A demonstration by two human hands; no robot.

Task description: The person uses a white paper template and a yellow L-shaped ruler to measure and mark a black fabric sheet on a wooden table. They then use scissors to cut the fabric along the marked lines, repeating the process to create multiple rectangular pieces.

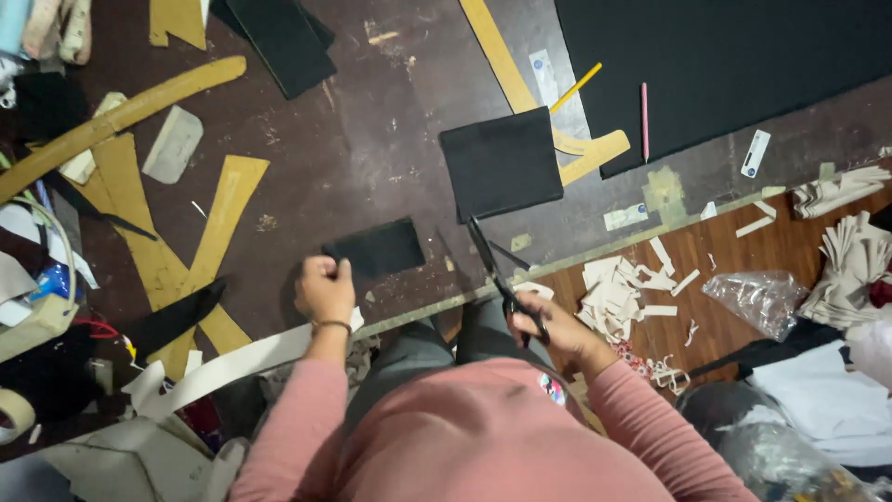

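Scuffed dark brown worktop (pixel 372 139) fills most of the view, edged at the lower right by a strip of reddish wooden floor (pixel 725 316) littered with cream offcuts (pixel 618 293). A person in a pink long-sleeved top sits at this table, seen from above. The left hand (pixel 325 288) is clenched, gripping one edge of a small rectangular piece of black fabric (pixel 376 249) that lies flat on the table. The right hand (pixel 544 321) is closed through the handles of a pair of long black-handled scissors (pixel 497 270), whose blades stand slightly apart and point up toward a larger square piece of black fabric (pixel 502 163) lying near the table's middle. Scissors and small piece are near each other but not touching.

Tan cardboard pattern strips (pixel 209 242) spread across the left side, and a curved tan template (pixel 520 84) runs beneath the larger square. A yellow pencil (pixel 576 86) and a pink pencil (pixel 644 110) lie beside a broad black sheet (pixel 725 65) at the upper right. A crumpled clear plastic bag (pixel 757 299) rests on the floor.
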